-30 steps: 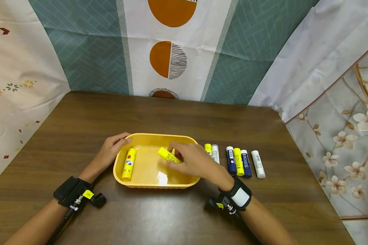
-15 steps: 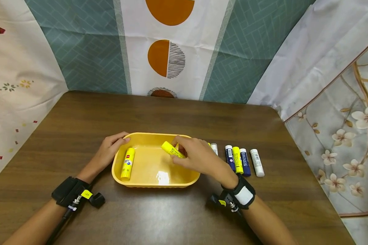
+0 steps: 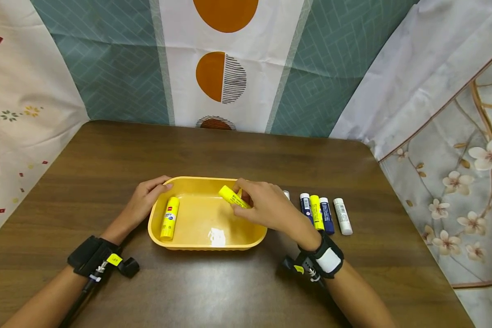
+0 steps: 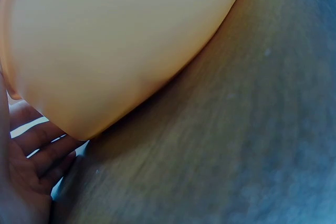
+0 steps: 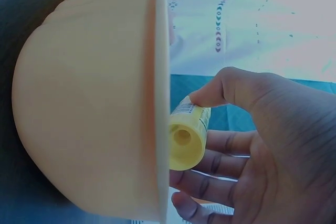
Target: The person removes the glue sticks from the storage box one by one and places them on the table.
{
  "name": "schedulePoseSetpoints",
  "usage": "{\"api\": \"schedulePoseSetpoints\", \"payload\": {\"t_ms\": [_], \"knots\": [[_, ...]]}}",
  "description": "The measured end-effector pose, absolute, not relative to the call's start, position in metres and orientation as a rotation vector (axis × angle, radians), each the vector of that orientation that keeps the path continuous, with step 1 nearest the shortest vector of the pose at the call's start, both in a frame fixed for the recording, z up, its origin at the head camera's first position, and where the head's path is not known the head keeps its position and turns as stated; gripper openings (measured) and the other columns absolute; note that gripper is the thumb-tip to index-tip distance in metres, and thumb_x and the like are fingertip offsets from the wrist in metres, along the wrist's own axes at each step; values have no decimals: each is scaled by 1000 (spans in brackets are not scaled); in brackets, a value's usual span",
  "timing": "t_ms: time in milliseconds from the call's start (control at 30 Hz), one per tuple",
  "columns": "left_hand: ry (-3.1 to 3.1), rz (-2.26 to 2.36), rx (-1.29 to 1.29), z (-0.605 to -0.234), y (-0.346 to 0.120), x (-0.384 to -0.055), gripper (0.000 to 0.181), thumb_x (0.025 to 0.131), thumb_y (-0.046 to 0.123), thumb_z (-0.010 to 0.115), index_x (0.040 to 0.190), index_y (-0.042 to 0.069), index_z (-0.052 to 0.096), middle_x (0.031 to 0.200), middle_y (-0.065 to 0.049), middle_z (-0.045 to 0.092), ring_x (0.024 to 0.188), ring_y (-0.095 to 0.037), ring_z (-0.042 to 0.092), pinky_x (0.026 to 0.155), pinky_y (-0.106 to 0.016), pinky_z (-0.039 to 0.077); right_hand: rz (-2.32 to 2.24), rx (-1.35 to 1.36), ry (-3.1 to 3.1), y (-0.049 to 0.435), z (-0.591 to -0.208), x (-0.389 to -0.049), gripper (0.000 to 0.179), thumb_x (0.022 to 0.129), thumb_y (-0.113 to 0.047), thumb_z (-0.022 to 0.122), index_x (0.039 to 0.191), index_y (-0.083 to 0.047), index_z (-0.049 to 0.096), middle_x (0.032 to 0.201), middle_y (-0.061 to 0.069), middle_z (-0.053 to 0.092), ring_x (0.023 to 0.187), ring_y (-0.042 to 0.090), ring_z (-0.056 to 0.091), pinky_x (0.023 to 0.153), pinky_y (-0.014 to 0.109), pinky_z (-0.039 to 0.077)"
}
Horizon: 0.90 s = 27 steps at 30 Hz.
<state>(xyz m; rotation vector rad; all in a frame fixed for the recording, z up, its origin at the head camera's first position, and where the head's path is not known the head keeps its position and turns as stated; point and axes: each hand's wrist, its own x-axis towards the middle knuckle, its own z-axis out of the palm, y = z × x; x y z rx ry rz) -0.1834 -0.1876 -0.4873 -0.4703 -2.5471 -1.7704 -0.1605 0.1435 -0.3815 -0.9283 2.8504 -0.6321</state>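
A shallow yellow plastic tray stands on the table in the head view. My left hand holds its left end, thumb over the rim and fingers along the outer wall; in the left wrist view the fingers lie against that wall. Above the tray's right part, my right hand pinches a yellow glue stick, tilted, between thumb and fingers. The hollow base of this stick faces the right wrist camera. Another yellow glue stick lies inside the tray at its left end.
Right of the tray, several glue sticks lie in a row: a navy one, a yellow one, a second navy one and a white one. My right hand partly hides another white-topped stick. Patterned cloths hang behind the table.
My right hand has drawn the pinched glue stick rightward and slightly away over the tray, now covering the yellow stick beside it. The left hand keeps its hold; the view shifts slightly.
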Motion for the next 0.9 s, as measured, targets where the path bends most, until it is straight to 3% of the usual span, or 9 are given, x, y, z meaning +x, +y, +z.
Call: {"api": "schedulePoseSetpoints", "payload": {"t_ms": [900], "knots": [[-2566,-1764,-467,-484,-188,-184,35,109,24,45,127,3,65,114,-17,67,93,-18,65,81,-20,55,-656,-770,2888,161,-369,-171,30,91,-33,73,114,-16,63,79,-5,59,64,13,53,56,28,46]]}}
